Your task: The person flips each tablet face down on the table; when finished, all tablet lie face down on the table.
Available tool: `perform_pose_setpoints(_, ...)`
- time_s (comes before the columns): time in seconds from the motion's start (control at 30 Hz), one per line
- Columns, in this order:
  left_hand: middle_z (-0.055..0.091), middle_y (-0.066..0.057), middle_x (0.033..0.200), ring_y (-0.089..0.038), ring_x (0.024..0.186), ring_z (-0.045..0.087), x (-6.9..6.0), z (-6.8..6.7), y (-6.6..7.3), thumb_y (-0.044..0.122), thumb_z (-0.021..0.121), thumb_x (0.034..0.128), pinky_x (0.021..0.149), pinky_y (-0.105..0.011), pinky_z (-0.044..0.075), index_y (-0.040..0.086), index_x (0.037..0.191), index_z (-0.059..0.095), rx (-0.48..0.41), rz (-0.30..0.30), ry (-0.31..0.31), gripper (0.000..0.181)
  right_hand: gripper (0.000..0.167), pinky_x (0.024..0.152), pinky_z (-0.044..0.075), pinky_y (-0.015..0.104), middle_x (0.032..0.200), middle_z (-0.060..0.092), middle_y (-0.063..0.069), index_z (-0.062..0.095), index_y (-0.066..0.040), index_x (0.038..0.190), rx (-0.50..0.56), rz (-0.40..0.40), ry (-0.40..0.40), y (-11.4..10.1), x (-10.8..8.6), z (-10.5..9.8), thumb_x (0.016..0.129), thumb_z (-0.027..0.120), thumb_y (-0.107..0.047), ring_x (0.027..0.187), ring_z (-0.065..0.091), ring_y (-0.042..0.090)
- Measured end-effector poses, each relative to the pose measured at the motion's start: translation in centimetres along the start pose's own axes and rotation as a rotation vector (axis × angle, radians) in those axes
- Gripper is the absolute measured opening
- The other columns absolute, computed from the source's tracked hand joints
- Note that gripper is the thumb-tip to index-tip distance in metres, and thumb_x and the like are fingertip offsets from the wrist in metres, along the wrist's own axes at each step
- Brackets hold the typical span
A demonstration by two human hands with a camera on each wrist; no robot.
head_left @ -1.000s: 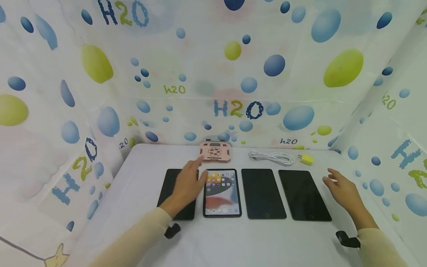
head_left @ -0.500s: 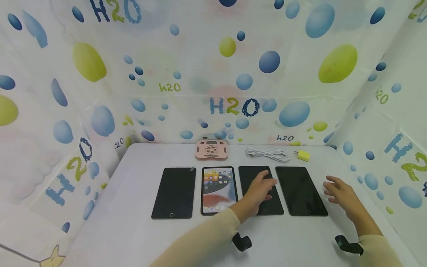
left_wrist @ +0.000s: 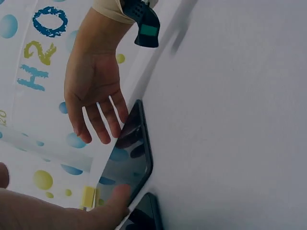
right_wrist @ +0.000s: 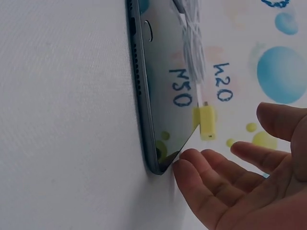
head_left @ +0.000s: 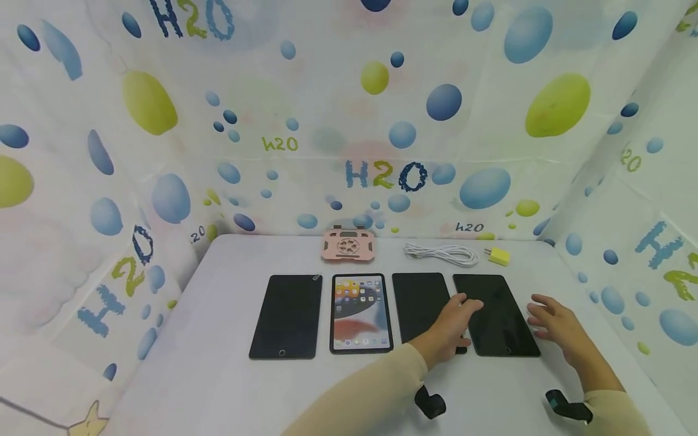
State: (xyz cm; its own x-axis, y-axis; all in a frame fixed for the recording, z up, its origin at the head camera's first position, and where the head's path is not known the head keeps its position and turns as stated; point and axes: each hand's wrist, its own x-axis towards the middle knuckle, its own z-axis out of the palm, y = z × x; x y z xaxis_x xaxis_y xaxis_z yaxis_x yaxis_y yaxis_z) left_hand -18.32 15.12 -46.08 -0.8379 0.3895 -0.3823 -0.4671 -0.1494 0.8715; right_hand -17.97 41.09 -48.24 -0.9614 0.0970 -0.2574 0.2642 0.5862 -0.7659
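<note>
My left hand [head_left: 449, 330] hovers over the third black tablet [head_left: 420, 297] and the left edge of the rightmost black tablet [head_left: 498, 315], fingers loosely spread. In the left wrist view its thumb stands near that tablet's edge [left_wrist: 127, 158]; whether it touches is unclear. My right hand [head_left: 561, 330] lies at the right side of the rightmost tablet, palm facing it, fingers relaxed. In the right wrist view the fingertips [right_wrist: 184, 167] sit close to the corner of the tablet [right_wrist: 163, 115], contact uncertain. Neither hand grips anything.
Further left lie a tablet with a lit home screen [head_left: 362, 315] and another black tablet [head_left: 286, 318]. Behind the row are a pink stand-like holder [head_left: 348, 244], a coiled white cable [head_left: 442, 254] and a yellow charger plug [head_left: 498, 256]. Printed curtains enclose the white table [head_left: 218, 387].
My left hand has swept right, from the leftmost tablet across the row to between the two right-hand tablets. My right hand has stayed near the rightmost tablet, shifting only slightly.
</note>
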Motion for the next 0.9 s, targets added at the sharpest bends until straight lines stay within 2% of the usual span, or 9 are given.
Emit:
perform_pose_setpoints(0.2,0.045,-0.022,0.150,-0.054,0.132,0.046,0.0,0.6,-0.3,0.028,0.067,0.0942,0.099,-0.067,0.046,0.008,0.149,0.045,-0.008,-0.091,0.040,0.063,0.073,0.095,0.055,0.054,0.153,0.030,0.042,0.018,0.009,0.156,0.039,-0.006,-0.019,0.2,-0.1,-0.1,0.110,0.036,-0.045,0.133,0.046,0.055)
perform_pose_setpoints(0.43,0.042,-0.025,0.152,-0.053,0.131,0.048,0.3,0.6,-0.6,0.019,0.068,0.0938,0.099,-0.065,0.047,0.009,0.152,0.043,0.006,-0.114,0.028,0.065,0.073,0.097,0.054,0.055,0.152,0.032,0.041,0.014,0.009,0.157,0.091,0.004,-0.053,0.7,0.1,-0.2,0.110,0.037,-0.043,0.133,0.047,0.053)
perform_pose_setpoints(0.5,0.041,-0.026,0.153,-0.053,0.132,0.048,0.3,0.5,-0.6,0.018,0.068,0.0934,0.103,-0.064,0.045,0.011,0.154,0.041,0.024,-0.115,0.029,0.067,0.073,0.098,0.054,0.055,0.151,0.035,0.040,0.014,0.009,0.157,0.108,0.001,-0.067,0.8,0.3,-0.2,0.110,0.037,-0.042,0.131,0.051,0.049)
perform_pose_setpoints(0.57,0.040,-0.026,0.153,-0.053,0.134,0.046,0.3,0.6,-0.7,0.017,0.068,0.0932,0.108,-0.063,0.041,0.012,0.155,0.039,0.037,-0.114,0.029,0.069,0.073,0.096,0.056,0.051,0.149,0.041,0.038,0.015,0.010,0.156,0.128,0.000,-0.075,1.1,0.5,-0.2,0.110,0.039,-0.041,0.124,0.060,0.038)
perform_pose_setpoints(0.63,0.040,-0.025,0.154,-0.052,0.138,0.043,0.2,0.7,-0.9,0.015,0.067,0.0924,0.113,-0.063,0.036,0.011,0.156,0.038,0.036,-0.107,0.023,0.070,0.072,0.093,0.058,0.044,0.145,0.049,0.034,0.016,0.011,0.155,0.158,0.012,-0.076,1.4,0.5,-0.3,0.110,0.041,-0.039,0.114,0.065,0.022)
perform_pose_setpoints(0.73,0.038,-0.023,0.156,-0.049,0.142,0.039,0.1,1.1,-1.3,0.013,0.068,0.0911,0.116,-0.062,0.032,0.012,0.156,0.038,0.034,-0.087,0.012,0.071,0.071,0.086,0.060,0.034,0.135,0.061,0.021,0.017,0.011,0.155,0.216,0.034,-0.077,1.9,0.5,-0.7,0.109,0.046,-0.035,0.102,0.064,0.004)
perform_pose_setpoints(0.83,0.035,-0.020,0.159,-0.046,0.144,0.038,0.1,1.4,-1.7,0.012,0.067,0.0905,0.117,-0.062,0.030,0.014,0.156,0.039,0.038,-0.070,0.009,0.071,0.069,0.082,0.058,0.028,0.121,0.067,0.001,0.020,0.011,0.154,0.286,0.040,-0.092,2.4,0.5,-1.1,0.109,0.049,-0.032,0.097,0.063,0.000)
perform_pose_setpoints(0.9,0.035,-0.019,0.160,-0.046,0.143,0.039,0.1,1.5,-1.8,0.012,0.068,0.0906,0.117,-0.061,0.031,0.015,0.155,0.040,0.049,-0.069,0.016,0.070,0.058,0.082,0.057,0.026,0.114,0.068,-0.009,0.035,0.007,0.152,0.377,0.035,-0.107,2.5,0.7,-1.2,0.108,0.052,-0.028,0.097,0.064,0.001)
